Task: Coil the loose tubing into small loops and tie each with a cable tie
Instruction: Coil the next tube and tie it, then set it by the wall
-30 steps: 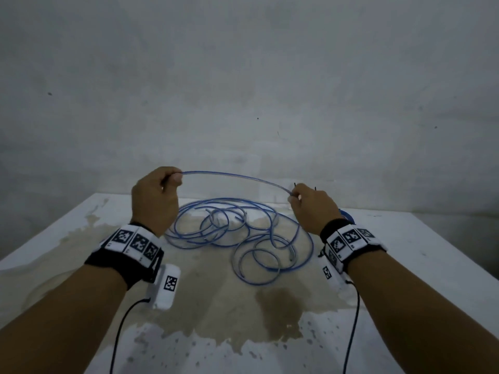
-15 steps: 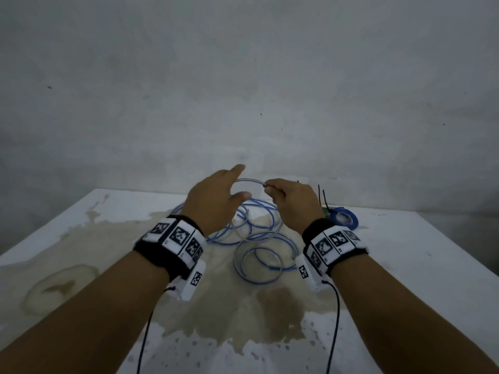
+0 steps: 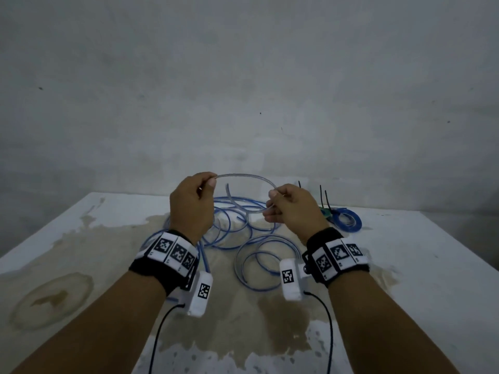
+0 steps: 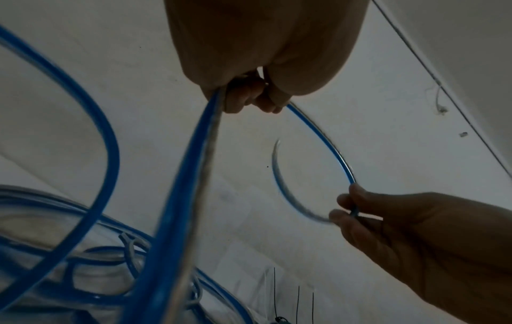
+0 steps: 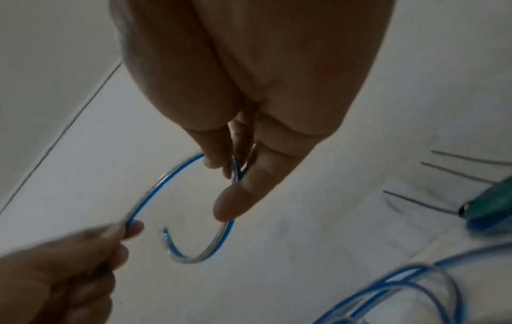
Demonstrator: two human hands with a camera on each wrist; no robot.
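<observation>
First loop forming above the table (image 3: 405, 265).
Both hands, left hand (image 3: 190, 203) and right hand (image 3: 293, 209), pinch tubing (image 3: 243, 176); free end may spring open.

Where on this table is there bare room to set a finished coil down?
Free: the table's left side and the near right part past the right hand. Crowded: the middle under the loose tubing, and the far right by the tied coil and cable ties.

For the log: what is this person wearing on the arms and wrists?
Both forearms are bare, with no sleeves or gloves. Each wrist carries a black band topped by a row of white tiles printed with black square markers: left band, right band. Under each wrist hangs a white camera pod with its own marker and a thin black cable trailing back.
</observation>
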